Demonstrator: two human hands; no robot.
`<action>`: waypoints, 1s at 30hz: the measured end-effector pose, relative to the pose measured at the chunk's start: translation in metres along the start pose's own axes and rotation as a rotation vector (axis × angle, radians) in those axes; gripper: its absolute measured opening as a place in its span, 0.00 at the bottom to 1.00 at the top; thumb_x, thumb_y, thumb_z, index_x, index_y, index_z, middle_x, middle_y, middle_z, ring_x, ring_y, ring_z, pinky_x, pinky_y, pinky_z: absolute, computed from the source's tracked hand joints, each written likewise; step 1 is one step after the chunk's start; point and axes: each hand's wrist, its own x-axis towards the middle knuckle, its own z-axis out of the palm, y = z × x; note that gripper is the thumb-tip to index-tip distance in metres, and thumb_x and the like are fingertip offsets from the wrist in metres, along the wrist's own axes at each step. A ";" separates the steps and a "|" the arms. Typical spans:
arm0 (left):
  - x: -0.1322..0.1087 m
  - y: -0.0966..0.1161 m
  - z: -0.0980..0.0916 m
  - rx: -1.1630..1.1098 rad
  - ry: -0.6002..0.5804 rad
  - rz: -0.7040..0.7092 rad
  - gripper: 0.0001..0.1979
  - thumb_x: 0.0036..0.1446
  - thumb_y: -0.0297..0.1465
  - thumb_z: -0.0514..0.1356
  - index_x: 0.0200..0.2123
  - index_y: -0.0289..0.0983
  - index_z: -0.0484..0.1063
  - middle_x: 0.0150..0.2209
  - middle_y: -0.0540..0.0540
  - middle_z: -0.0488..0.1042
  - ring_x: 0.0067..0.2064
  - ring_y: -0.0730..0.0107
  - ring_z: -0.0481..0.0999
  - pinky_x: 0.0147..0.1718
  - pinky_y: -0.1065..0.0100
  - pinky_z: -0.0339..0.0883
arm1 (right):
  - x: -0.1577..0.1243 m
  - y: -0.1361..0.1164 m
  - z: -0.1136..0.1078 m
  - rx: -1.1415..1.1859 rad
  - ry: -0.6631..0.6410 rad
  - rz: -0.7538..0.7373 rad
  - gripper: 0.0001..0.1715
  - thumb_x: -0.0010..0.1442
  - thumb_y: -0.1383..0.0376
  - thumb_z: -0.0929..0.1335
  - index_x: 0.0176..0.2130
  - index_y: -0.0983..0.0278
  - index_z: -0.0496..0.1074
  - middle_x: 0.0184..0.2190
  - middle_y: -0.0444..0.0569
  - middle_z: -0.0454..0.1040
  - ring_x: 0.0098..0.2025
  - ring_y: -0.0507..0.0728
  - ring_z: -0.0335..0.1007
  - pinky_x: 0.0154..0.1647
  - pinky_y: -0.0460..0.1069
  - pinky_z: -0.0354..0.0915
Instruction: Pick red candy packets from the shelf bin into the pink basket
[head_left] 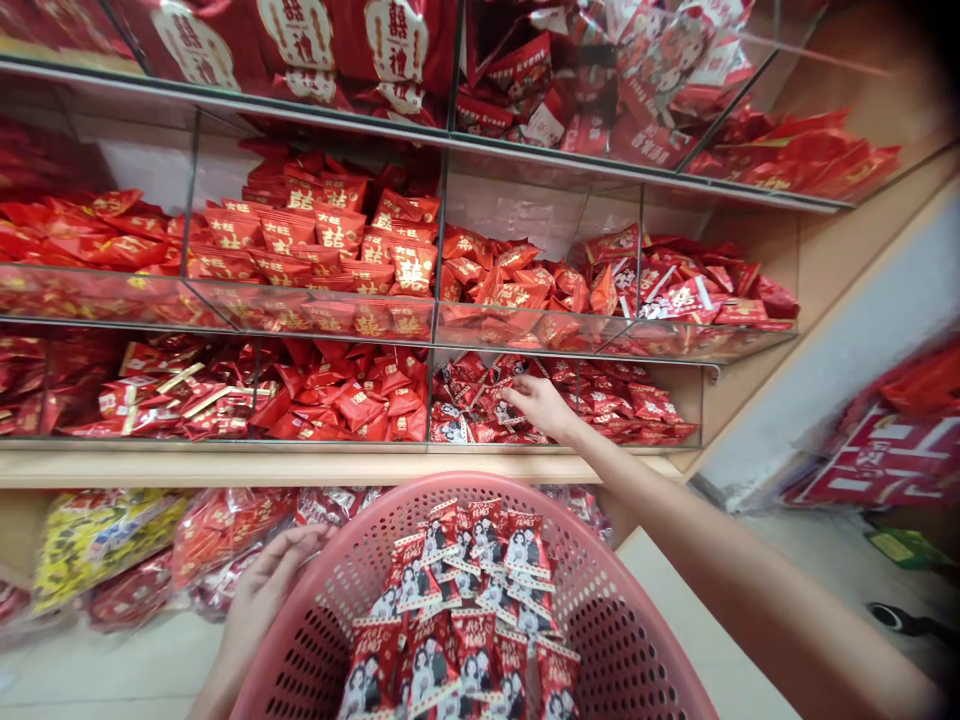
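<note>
A pink perforated plastic basket (600, 600) sits low in front of me and holds several small red snack packets (465, 610) printed with pictures. My left hand (262, 590) grips the basket's left rim, fingers curled over its edge. My right hand (536, 405) reaches forward into the lowest glass bin, fingers bent down onto a heap of matching red packets (480, 400). Whether a packet is pinched between those fingers is hidden.
Glass-fronted shelf bins (435, 330) rise in three tiers, all filled with red wrapped sweets. A wooden ledge (300, 465) runs under the lowest tier. Bagged goods, some yellow (97, 540), lie beneath it. A red box (885, 460) stands at the right by the wall.
</note>
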 end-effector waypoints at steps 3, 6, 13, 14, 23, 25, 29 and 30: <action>0.003 -0.003 -0.003 -0.005 -0.012 0.005 0.23 0.26 0.46 0.71 0.27 0.37 0.78 0.33 0.45 0.79 0.39 0.61 0.77 0.35 0.73 0.71 | -0.009 -0.010 -0.006 0.177 0.063 0.090 0.24 0.54 0.48 0.63 0.33 0.68 0.68 0.22 0.42 0.66 0.23 0.49 0.58 0.24 0.45 0.56; 0.009 0.001 -0.012 0.012 -0.067 0.038 0.23 0.31 0.46 0.70 0.31 0.38 0.78 0.37 0.43 0.79 0.42 0.59 0.77 0.38 0.71 0.71 | -0.032 -0.030 -0.010 0.301 0.044 0.151 0.24 0.55 0.49 0.63 0.36 0.67 0.69 0.22 0.42 0.66 0.22 0.48 0.58 0.22 0.44 0.56; -0.017 0.080 0.023 0.291 -0.333 0.355 0.19 0.46 0.44 0.64 0.38 0.38 0.77 0.42 0.41 0.78 0.45 0.58 0.76 0.46 0.65 0.68 | -0.109 -0.080 0.001 0.750 -0.318 0.358 0.20 0.55 0.55 0.67 0.44 0.62 0.68 0.30 0.46 0.72 0.31 0.52 0.68 0.34 0.48 0.65; -0.024 0.089 0.036 0.324 -0.409 0.390 0.17 0.48 0.43 0.63 0.38 0.39 0.77 0.42 0.42 0.78 0.44 0.59 0.76 0.45 0.65 0.68 | -0.117 -0.084 0.005 0.744 -0.342 0.370 0.22 0.56 0.55 0.67 0.48 0.62 0.67 0.30 0.45 0.72 0.30 0.52 0.67 0.32 0.48 0.65; -0.036 0.077 0.091 0.395 -0.828 0.311 0.13 0.53 0.39 0.59 0.28 0.33 0.73 0.26 0.50 0.72 0.29 0.73 0.68 0.32 0.69 0.62 | -0.142 -0.094 0.022 0.791 -0.415 0.424 0.31 0.53 0.53 0.71 0.53 0.59 0.64 0.26 0.40 0.67 0.24 0.48 0.54 0.26 0.46 0.51; -0.034 0.070 0.089 0.397 -0.802 0.293 0.13 0.53 0.39 0.59 0.27 0.33 0.72 0.23 0.52 0.69 0.25 0.76 0.64 0.27 0.71 0.59 | -0.145 -0.096 0.022 0.795 -0.405 0.452 0.31 0.51 0.53 0.72 0.52 0.59 0.65 0.26 0.40 0.67 0.25 0.48 0.55 0.27 0.46 0.52; -0.035 0.064 0.089 0.375 -0.770 0.280 0.13 0.54 0.39 0.59 0.28 0.34 0.71 0.22 0.54 0.66 0.24 0.77 0.62 0.25 0.72 0.56 | -0.149 -0.096 0.024 0.824 -0.382 0.495 0.31 0.47 0.54 0.74 0.48 0.60 0.67 0.27 0.40 0.67 0.28 0.49 0.59 0.30 0.46 0.54; -0.035 0.063 0.089 0.378 -0.767 0.287 0.13 0.55 0.39 0.58 0.28 0.34 0.71 0.22 0.54 0.66 0.24 0.77 0.62 0.25 0.72 0.56 | -0.149 -0.096 0.024 0.833 -0.378 0.501 0.30 0.46 0.55 0.75 0.47 0.61 0.67 0.26 0.39 0.67 0.28 0.49 0.60 0.31 0.46 0.55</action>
